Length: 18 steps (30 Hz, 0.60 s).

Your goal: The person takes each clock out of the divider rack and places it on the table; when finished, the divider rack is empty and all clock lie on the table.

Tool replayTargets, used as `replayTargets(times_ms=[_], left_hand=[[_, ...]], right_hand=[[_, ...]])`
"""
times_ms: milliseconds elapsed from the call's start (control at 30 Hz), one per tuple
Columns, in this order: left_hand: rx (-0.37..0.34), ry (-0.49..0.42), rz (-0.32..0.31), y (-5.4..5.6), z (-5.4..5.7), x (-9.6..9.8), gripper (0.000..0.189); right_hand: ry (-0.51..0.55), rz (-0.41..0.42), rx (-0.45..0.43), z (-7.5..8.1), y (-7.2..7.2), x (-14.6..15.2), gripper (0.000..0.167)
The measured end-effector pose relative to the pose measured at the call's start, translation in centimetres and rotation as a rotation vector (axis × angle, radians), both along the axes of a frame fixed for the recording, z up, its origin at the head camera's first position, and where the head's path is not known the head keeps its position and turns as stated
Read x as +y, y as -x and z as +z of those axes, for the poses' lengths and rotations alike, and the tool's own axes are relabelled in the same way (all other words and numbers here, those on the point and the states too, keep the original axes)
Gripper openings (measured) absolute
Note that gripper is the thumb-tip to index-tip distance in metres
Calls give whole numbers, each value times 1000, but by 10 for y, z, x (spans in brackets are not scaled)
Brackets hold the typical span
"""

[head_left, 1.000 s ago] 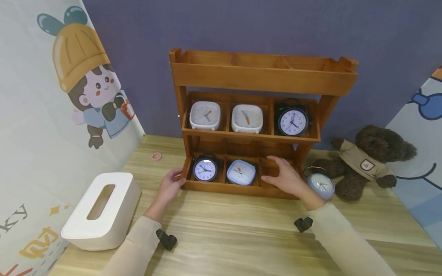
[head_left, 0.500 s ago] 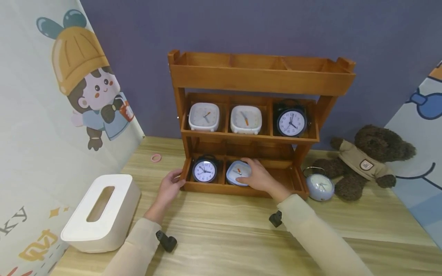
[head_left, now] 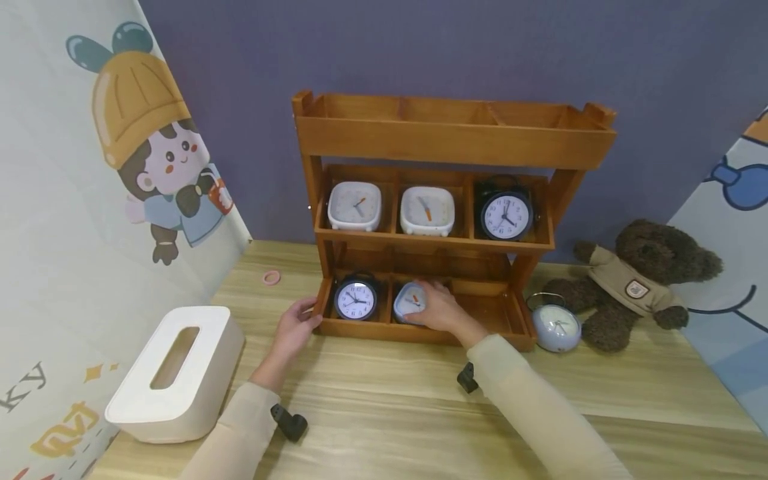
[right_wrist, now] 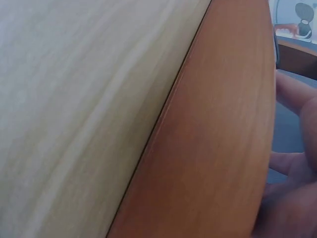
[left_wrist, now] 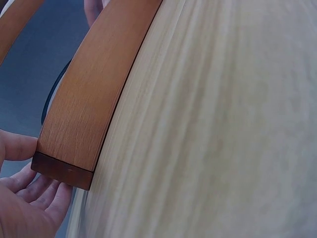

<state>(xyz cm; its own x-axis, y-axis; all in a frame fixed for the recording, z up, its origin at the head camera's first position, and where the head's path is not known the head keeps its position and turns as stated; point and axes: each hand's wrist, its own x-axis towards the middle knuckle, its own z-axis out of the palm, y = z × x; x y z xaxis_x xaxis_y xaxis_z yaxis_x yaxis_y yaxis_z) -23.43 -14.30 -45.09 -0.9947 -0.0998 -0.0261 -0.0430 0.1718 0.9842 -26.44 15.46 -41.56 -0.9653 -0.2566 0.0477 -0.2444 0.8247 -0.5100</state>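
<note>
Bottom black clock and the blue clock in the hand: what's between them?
A wooden divider stands between the black clock and the blue clock that the right hand holds; the head view shows it.

Clocks (head_left: 355,206) sit in the rack (head_left: 456,142) at the worktop's (head_left: 372,400) back edge. The tissue box (head_left: 180,407) lies along the left edge.

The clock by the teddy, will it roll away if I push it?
The clock might roll or rock, since its body looks round. It looks smooth and shiny, maybe slippery too. The teddy beside it would probably block one way.
</note>
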Motion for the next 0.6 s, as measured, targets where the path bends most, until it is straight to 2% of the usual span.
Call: replayTargets(times_ms=[267,433,600], left_hand=[[-12,4,-2,-1,-1,-1,47],[-4,-3,-7,-1,0,-1,48],[-2,-8,-4,-1,2,0,47]], right_hand=[[-40,42,8,-4,5,3,89],[-42,42,-10,-3,8,2,92],[-40,25,23,-5,8,2,91]])
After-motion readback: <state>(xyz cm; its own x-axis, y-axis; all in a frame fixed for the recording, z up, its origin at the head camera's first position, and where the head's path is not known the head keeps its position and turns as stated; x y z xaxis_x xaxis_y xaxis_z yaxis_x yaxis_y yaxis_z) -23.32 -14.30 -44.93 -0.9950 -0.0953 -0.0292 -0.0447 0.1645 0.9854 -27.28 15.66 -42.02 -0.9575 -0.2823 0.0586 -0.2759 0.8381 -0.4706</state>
